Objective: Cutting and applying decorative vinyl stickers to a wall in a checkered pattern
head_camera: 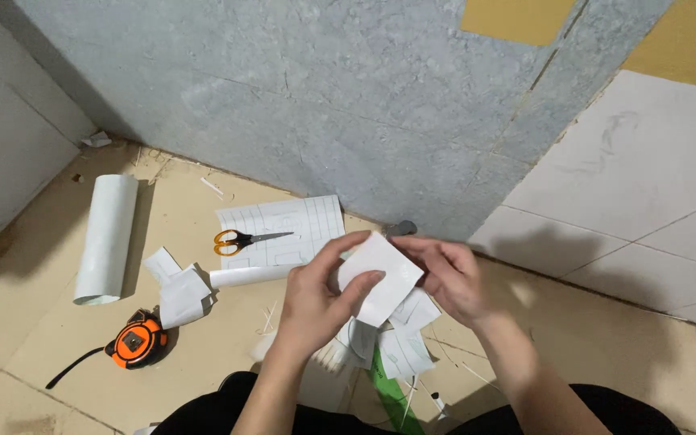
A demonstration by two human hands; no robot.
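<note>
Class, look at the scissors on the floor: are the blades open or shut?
Shut: the scissors lie on a sheet, blades together in one point.

Head camera looks steeply down, close above the floor.

A small white paper piece is held up between both hands, pinched by the left hand at its lower left edge and by the right hand at its upper right edge. More white paper scraps are seen on the floor just beneath. Further left, orange-handled scissors are laid on a ruled backing sheet, with a white roll and an orange tape measure nearby.
</note>
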